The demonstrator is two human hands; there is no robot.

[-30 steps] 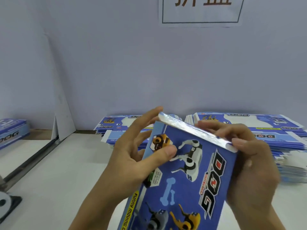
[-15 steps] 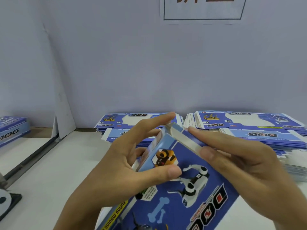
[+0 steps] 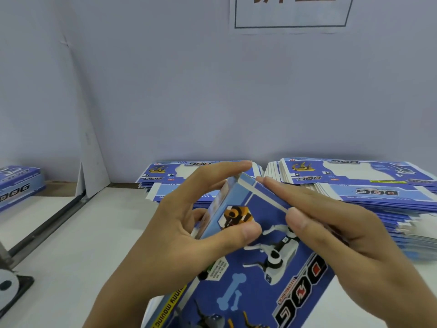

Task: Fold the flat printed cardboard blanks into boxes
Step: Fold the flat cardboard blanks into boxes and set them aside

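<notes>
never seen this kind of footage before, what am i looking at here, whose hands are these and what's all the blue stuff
This picture comes from a camera worn on a person's head, looking forward and down, so the hands are the wearer's own. There is no machine. The left hand grips a half-folded blue printed box, thumb on its front face. The right hand lays straight fingers along the box's upper edge. Behind, on the white table, lie two stacks of flat blanks with the same dog print, waiting to be folded. At far left sits what looks like a finished box. A paper sign hangs on the wall.
</notes>
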